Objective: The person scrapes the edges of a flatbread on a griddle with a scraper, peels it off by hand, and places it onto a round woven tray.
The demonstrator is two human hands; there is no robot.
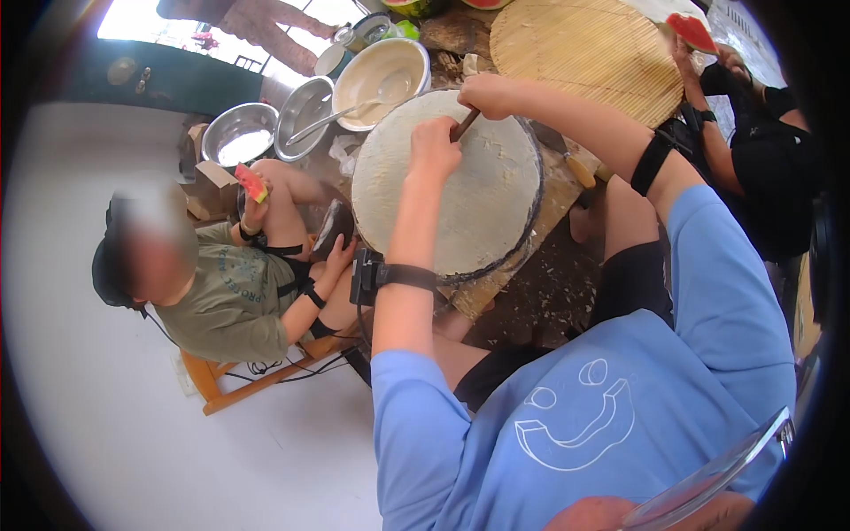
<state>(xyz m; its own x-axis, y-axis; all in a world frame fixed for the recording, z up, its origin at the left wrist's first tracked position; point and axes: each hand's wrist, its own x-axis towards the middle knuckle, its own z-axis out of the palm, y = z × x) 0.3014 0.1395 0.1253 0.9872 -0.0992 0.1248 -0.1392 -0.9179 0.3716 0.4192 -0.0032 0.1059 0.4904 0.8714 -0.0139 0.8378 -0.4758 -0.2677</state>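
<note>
A thin layer of pale batter covers most of the round griddle (496, 208), whose dark rim shows at the right and bottom. My left hand (436, 146) is closed over the griddle's upper middle, around the lower end of a short brown wooden stick (464, 125). On the stick's other end, near the griddle's far edge, my right hand (487, 96) is closed too. Whatever the stick might join beneath my hands is hidden. The batter looks rough and broken in patches to the right of my hands.
Beyond the griddle stand a batter basin (416, 66) with a ladle (332, 119), metal bowls (239, 134) and a round bamboo mat (575, 53). A person (235, 274) sits at left holding watermelon (251, 183); another (757, 150) at right is beside a watermelon slice (692, 33).
</note>
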